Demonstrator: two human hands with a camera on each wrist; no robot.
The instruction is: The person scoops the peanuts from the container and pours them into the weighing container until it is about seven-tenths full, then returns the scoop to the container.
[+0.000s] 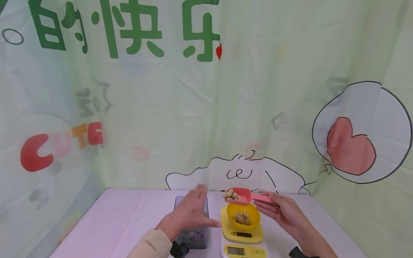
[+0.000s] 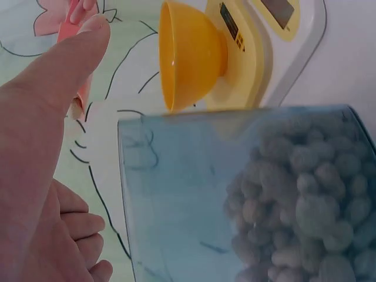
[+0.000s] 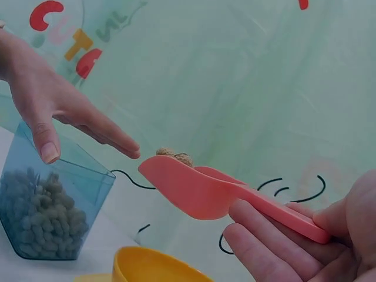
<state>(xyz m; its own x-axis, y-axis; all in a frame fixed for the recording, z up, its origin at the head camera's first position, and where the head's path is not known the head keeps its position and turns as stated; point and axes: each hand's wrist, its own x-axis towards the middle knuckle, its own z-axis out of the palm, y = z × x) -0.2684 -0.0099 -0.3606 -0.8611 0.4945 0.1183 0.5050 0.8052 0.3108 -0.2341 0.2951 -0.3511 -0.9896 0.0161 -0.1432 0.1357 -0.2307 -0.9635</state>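
My right hand point(image 1: 288, 213) pinches the handle of a pink scoop point(image 1: 246, 195) between thumb and fingers. Several unshelled peanuts point(image 1: 231, 195) lie in the scoop's bowl, which hovers level over the far rim of a yellow bowl point(image 1: 256, 214). More peanuts point(image 1: 242, 218) rest in that bowl, on a yellow and white kitchen scale point(image 1: 226, 233). My left hand point(image 1: 188, 211) is spread with straight fingers and holds nothing, above a clear bluish container point(image 3: 94, 182). A heap of peanuts point(image 3: 44, 217) fills its lower part. In the head view the left hand hides much of this container.
The scale's lit display point(image 1: 236, 251) faces the near side. A pale tablecloth point(image 1: 129, 222) covers the table. Behind it hangs a printed curtain point(image 1: 155, 118) with green characters and cartoon drawings, close to the table's back edge.
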